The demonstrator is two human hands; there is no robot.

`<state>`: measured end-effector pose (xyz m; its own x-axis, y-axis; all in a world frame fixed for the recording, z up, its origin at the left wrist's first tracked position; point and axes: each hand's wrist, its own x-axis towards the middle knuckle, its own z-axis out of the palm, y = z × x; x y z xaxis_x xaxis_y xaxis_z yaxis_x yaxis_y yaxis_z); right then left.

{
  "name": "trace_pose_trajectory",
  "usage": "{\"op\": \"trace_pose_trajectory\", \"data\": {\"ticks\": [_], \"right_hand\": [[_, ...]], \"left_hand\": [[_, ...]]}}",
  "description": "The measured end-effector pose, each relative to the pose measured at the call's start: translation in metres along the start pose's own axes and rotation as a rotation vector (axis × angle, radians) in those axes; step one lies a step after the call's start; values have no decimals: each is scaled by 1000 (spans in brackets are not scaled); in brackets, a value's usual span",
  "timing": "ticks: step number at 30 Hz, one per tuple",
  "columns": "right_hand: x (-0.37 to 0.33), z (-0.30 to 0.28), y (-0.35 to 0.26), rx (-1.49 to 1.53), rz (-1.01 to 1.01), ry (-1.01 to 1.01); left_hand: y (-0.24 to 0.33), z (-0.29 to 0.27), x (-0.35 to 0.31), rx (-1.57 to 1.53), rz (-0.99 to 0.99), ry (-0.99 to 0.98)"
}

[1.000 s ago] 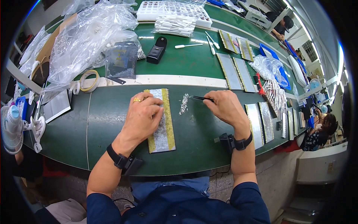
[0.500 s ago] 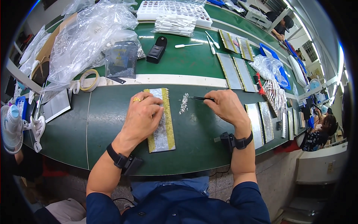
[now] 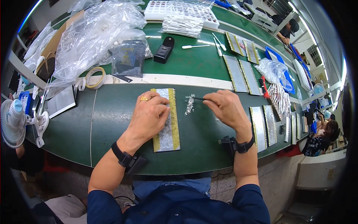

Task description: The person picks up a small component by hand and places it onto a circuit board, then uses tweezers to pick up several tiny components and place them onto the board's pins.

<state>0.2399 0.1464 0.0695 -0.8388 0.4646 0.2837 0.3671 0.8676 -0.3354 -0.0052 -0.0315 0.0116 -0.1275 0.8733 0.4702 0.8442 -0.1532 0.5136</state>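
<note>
Panel: long silver-grey strip with yellow edges [image 3: 168, 123], lying lengthwise on the green bench [image 3: 112, 119], right in front of the person
Left hand [image 3: 149, 117]: flat on the panel, palm down, fingers spread and pressing; gold ring on one finger; holds nothing, only pins the strip
Right hand [image 3: 225, 108]: fingers pinched shut on a thin dark tweezer-like tool [image 3: 203, 99], its tip pointing left
Small parts: loose silvery heap [image 3: 190, 104] just right of the panel, touching the tool tip or very near it; cannot tell which
Judgement, step in hand: picking one piece from the heap; best done with a light pinch, one piece at a time, left hand keeping the strip from sliding
Further out: more finished-looking strips [image 3: 261, 123] to the right; tape roll [image 3: 95, 77] and clear plastic bags [image 3: 93, 33] to the upper left; small white fan [image 3: 15, 123] at far left; black pouch [image 3: 164, 49] beyond the white rail
</note>
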Motion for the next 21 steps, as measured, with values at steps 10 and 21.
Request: {"op": "trace_pose_trajectory", "data": {"ticks": [10,21], "right_hand": [[11,25,-19,-83,-157,54],[12,28,-20,-92,-164,23]], "left_hand": [[-1,1,-2,12,-2,-4],[1,0,-1,4,-2,11]]}}
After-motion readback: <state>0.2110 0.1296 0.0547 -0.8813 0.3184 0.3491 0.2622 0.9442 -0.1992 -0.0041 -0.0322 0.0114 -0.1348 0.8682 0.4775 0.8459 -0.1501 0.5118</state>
